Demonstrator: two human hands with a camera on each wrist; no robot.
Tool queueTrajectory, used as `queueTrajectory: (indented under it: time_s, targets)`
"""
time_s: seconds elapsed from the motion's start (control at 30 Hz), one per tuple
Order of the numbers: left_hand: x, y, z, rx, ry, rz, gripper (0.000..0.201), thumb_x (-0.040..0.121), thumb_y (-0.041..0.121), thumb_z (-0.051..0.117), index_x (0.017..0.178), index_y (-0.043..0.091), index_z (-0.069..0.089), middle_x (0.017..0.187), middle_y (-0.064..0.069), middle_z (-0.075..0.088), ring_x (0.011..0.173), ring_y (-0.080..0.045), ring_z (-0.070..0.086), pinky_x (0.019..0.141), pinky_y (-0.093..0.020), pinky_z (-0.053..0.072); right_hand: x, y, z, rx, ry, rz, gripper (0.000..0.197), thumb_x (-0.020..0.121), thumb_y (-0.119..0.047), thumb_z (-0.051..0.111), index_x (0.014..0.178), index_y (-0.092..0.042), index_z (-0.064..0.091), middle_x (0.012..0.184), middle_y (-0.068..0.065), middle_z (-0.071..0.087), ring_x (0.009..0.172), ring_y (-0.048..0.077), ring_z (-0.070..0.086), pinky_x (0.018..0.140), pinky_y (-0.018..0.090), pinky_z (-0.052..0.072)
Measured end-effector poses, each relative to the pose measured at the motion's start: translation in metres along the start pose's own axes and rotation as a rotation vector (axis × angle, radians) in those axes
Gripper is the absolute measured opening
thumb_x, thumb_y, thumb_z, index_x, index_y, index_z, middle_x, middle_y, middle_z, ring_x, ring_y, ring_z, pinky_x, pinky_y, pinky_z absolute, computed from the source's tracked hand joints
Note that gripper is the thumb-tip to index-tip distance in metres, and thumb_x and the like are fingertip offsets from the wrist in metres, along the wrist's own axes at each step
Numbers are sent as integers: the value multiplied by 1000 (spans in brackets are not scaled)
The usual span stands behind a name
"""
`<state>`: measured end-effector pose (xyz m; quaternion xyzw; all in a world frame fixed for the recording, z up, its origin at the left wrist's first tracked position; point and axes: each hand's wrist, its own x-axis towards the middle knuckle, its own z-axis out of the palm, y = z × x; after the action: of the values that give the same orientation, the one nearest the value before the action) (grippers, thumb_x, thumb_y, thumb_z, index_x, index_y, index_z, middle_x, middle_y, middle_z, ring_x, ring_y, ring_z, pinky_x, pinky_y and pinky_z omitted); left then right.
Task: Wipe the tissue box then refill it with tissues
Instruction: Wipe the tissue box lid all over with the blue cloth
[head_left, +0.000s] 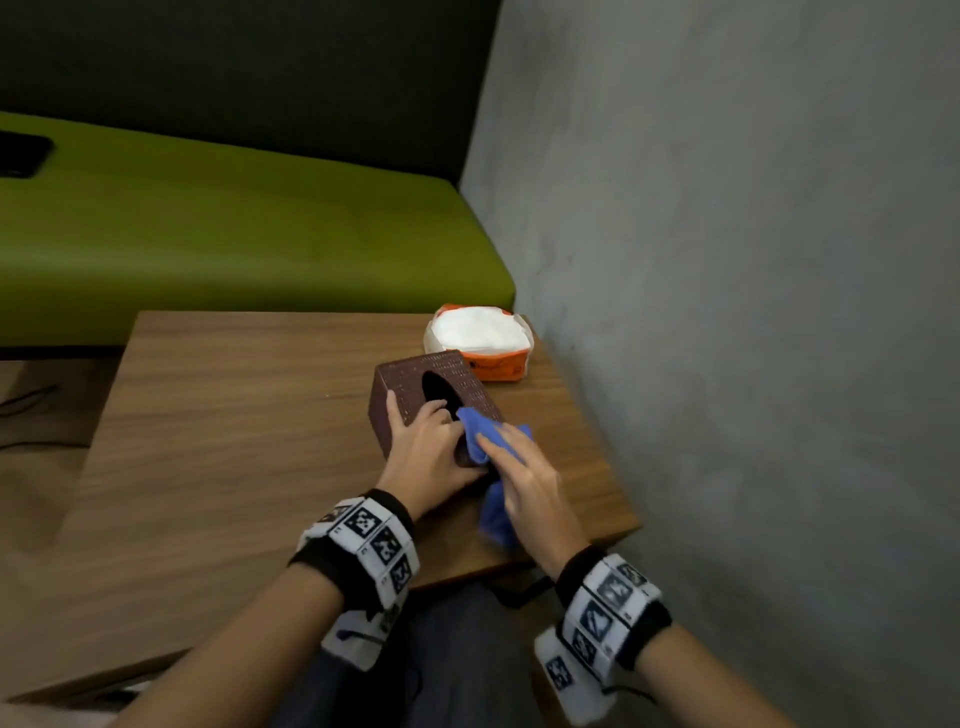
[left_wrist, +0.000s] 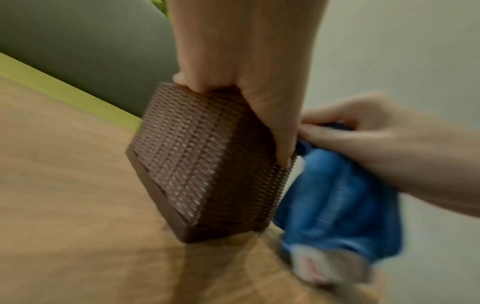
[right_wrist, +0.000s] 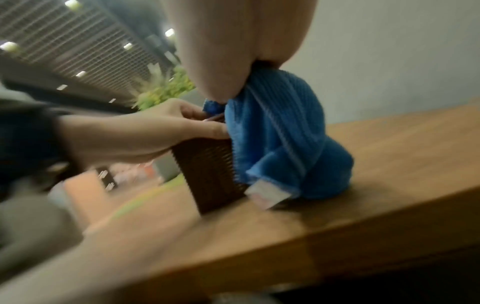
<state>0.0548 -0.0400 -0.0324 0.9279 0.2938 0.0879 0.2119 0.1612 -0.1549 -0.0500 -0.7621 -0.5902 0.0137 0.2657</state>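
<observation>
the brown tissue box (head_left: 415, 400) stands on the wooden bench (head_left: 234, 415), near the grey wall (head_left: 753, 312). the left hand (head_left: 431, 457) has its grip around the near corner of the box, thumb on the left side. the right hand (head_left: 530, 488) has its grip on a blue cloth (head_left: 485, 431) and presses it on the right side of the box. a pack of white tissues (head_left: 480, 332) sits just behind the box. a green couch (head_left: 208, 234) is past the bench.
</observation>
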Motion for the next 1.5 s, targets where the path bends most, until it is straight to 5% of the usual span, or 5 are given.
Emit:
queueTrajectory:
  time_s: [0.6,0.77,1.03,1.3,1.5]
  targets:
    - [9,-14,-13,31,-127,140,54,75,41,67,121,14,59,124,-4,58,128,-17,42,112,-56,-13,45,1,-6,-45,-75,16,47,82,15,46,125,-3,54,135,21,50,126,33,47,111,40,34]
    - [13,-23,-21,45,-189,165,54,76,39,67,124,16,57,130,-5,54,132,-18,39,114,-54,-12,-11,-3,-21,-51,-94,-143,41,83,4,45,122,-5,56,130,20,56,123,27,49,110,22,23]
    - [2,11,-21,178,-181,-146,102,79,48,56,146,6,-7,152,-15,19,144,-38,-2,106,-72,1,2,11,-18,216,171,209,35,89,10,47,119,-5,60,123,14,62,111,18,57,94,2,34]
    - [14,18,6,196,82,-356,77,68,41,71,134,13,44,118,-16,59,133,-36,37,97,-76,25,4,10,-6,189,215,223,35,88,10,48,117,-4,61,122,14,63,112,19,58,95,6,35]
    - [25,-25,-51,-679,-140,-176,62,70,32,77,126,15,56,122,-7,64,116,-22,58,99,-38,47,20,8,-22,108,391,113,35,88,8,49,120,-3,59,126,19,59,116,16,52,102,10,31]
